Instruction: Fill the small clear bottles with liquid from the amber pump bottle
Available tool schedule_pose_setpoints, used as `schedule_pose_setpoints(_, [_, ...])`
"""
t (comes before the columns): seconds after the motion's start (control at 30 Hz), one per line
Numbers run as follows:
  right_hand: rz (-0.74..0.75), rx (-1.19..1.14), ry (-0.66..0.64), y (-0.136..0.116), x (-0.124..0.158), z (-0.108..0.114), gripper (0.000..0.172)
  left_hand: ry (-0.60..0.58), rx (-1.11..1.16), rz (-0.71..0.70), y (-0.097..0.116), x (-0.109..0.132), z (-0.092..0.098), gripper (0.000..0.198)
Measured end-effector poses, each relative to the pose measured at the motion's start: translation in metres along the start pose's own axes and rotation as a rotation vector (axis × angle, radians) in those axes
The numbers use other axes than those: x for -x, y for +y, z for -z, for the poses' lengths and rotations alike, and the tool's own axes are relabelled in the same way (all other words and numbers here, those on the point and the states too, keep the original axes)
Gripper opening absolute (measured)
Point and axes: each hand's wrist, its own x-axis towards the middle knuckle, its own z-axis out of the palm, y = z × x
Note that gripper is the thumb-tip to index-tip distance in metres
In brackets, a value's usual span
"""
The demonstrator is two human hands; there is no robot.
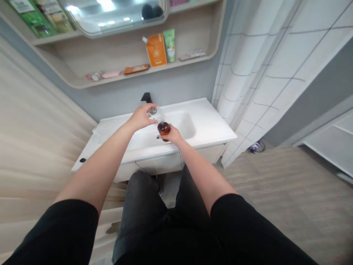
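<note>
Two bare hands hold a tilted glass bottle [160, 122] of amber liquid above a white washbasin [211, 123]. The left hand's [140, 117] fingers curl over its clear top; the right hand's [173, 135] seemingly pinch its base.

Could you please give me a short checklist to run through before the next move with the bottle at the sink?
1. Left hand gripping the bottle's clear upper end: ok.
2. Right hand holding the brown-filled lower end: ok.
3. Bottle above the sink: ok.
4. Bottle upright: not ok, it leans toward the left hand.
5. Cap fastened: cannot tell, the left hand covers that end.
6. Tap turned off: cannot tell.
</note>
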Motion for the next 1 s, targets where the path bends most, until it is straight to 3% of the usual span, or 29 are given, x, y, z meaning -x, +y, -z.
schedule_pose_setpoints(0.17, [-0.003,0.001,-0.011,-0.001,0.000,0.001,0.079,0.276,0.453,0.225,-0.031,0.040,-0.040,0.097])
schedule_pose_setpoints(0.3, [0.011,0.011,-0.012,-0.002,0.003,0.002,0.078,0.382,0.751,0.350,-0.054,0.077,-0.064,0.083])
schedule_pose_setpoints(0.4, [-0.002,0.019,-0.012,-0.002,0.004,0.003,0.075,0.418,0.872,0.417,-0.073,0.100,-0.066,0.072])
schedule_pose_setpoints(0.57, [-0.016,0.059,-0.007,0.003,0.000,0.002,0.077,0.480,0.686,0.531,-0.099,0.126,-0.057,0.070])
schedule_pose_setpoints(0.7, [-0.015,0.047,0.024,0.010,-0.003,0.001,0.081,0.482,0.556,0.564,-0.114,0.144,-0.062,0.066])
schedule_pose_setpoints(0.9, [-0.001,-0.060,0.120,0.006,-0.002,0.003,0.078,0.572,0.680,0.514,-0.130,0.154,-0.074,0.070])
schedule_pose_setpoints(1.0, [0.001,-0.140,0.154,0.004,-0.001,0.016,0.075,0.544,0.675,0.515,-0.131,0.153,-0.075,0.073])
